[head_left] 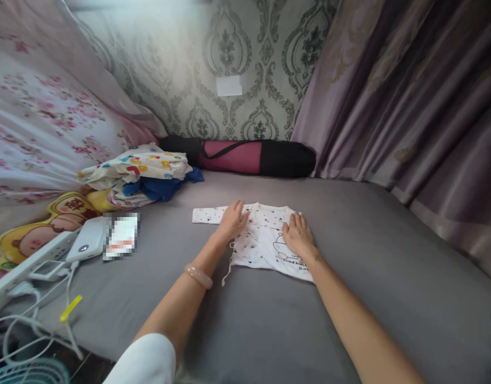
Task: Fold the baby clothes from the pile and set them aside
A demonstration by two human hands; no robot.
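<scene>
A small white baby shirt [265, 245] lies spread on the grey bed sheet [237, 325]. It has a scattered print, a bear-like drawing with lettering low on its right side, and a tie string hanging at its left edge. One sleeve stretches out to the left; the right sleeve is not visible beyond my hand. My left hand [232, 220] is over the inner end of the left sleeve, fingers extended and slightly blurred. On the shirt's right side, my right hand [299, 234] rests flat with its fingers stretched out.
At the back lies a black and maroon long bag [237, 157] against the patterned wall. Left of it are piled clothes [145, 165] and a yellow cushion [49, 226]. A power strip [29, 264], a white power bank [86, 238] and cables line the left edge. Curtains [369, 96] hang right.
</scene>
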